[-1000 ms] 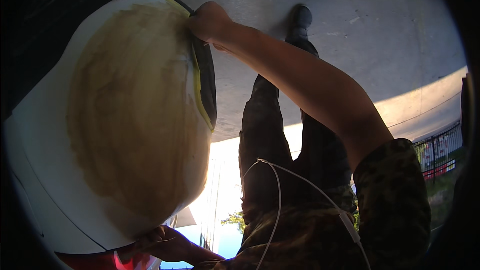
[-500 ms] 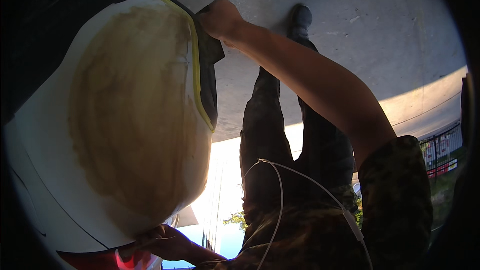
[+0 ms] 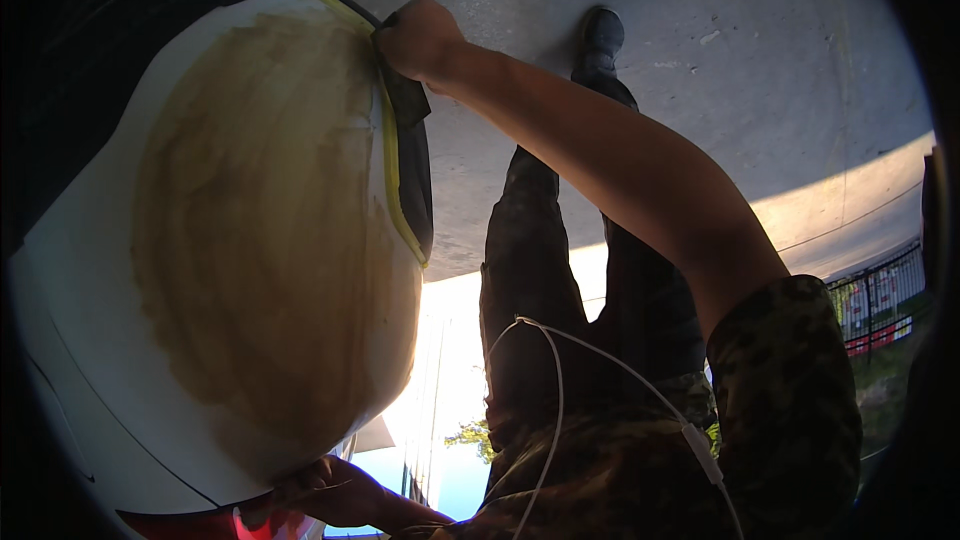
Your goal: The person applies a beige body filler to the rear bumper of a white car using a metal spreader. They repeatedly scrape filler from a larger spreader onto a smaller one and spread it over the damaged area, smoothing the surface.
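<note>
A white car body panel (image 3: 75, 270) fills the left side, with a large smeared brown patch (image 3: 255, 230) across it. Yellow masking tape (image 3: 393, 165) runs along its edge beside black trim (image 3: 422, 210). My right hand (image 3: 420, 38) is closed on a black sheet (image 3: 410, 105) that looks like sandpaper, at the upper end of the taped edge. One square corner of the sheet hangs below the fist. My left hand (image 3: 335, 492) rests at the panel's lower border, its dim fingers stretched over the red tail light (image 3: 185, 523).
My legs (image 3: 525, 250) and a dark shoe (image 3: 602, 30) stand on the grey concrete floor (image 3: 740, 50) to the right. A white cable (image 3: 560, 370) hangs across my front. Behind, a dark fence (image 3: 880, 295) stands in bright light.
My right hand has shifted left with the black sheet, closer against the taped edge. My left hand stays at the tail light, almost unmoved.
</note>
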A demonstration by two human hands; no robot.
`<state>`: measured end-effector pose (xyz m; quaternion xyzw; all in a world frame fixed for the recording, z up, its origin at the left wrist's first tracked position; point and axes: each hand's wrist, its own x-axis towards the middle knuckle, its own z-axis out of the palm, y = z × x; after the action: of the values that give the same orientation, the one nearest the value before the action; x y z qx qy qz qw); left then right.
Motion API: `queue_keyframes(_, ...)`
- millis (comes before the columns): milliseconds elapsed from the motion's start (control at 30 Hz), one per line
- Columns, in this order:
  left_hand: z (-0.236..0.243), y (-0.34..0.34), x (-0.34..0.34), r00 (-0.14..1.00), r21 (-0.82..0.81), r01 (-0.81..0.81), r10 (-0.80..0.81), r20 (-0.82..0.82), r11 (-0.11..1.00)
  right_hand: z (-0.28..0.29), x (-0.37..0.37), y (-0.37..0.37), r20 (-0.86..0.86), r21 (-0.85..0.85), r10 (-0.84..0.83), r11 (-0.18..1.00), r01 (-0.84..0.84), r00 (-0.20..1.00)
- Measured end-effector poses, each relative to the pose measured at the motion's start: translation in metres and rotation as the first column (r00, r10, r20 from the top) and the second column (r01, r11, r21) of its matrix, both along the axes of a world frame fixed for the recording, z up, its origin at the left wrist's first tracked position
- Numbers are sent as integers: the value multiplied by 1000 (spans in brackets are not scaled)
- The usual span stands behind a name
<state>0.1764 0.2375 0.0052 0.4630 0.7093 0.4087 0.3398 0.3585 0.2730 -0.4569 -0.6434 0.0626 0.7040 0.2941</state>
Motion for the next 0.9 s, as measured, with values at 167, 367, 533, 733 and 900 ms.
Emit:
queue_keyframes(167, -6, 0, 5, 993, 50, 9, -3, -118, 999, 15, 1, 12, 99, 75, 166, 982, -174, 981)
queue_keyframes(367, -10, -3, 4, 948, 112, -48, 81, -309, 993, 47, 2, 2, 155, 159, 284, 938, -307, 946)
queue_keyframes(533, -11, -1, 6, 934, 110, -131, 160, -319, 985, 19, 18, -20, 32, 56, 47, 997, -49, 998)
queue_keyframes(733, -14, 0, 12, 905, 142, -135, 181, -384, 981, 0, 3, -11, 103, 13, 65, 998, -66, 993)
queue_keyframes(900, -10, 1, 6, 924, 95, -53, 85, -374, 994, -9, 0, 2, 155, 86, 106, 989, -120, 982)
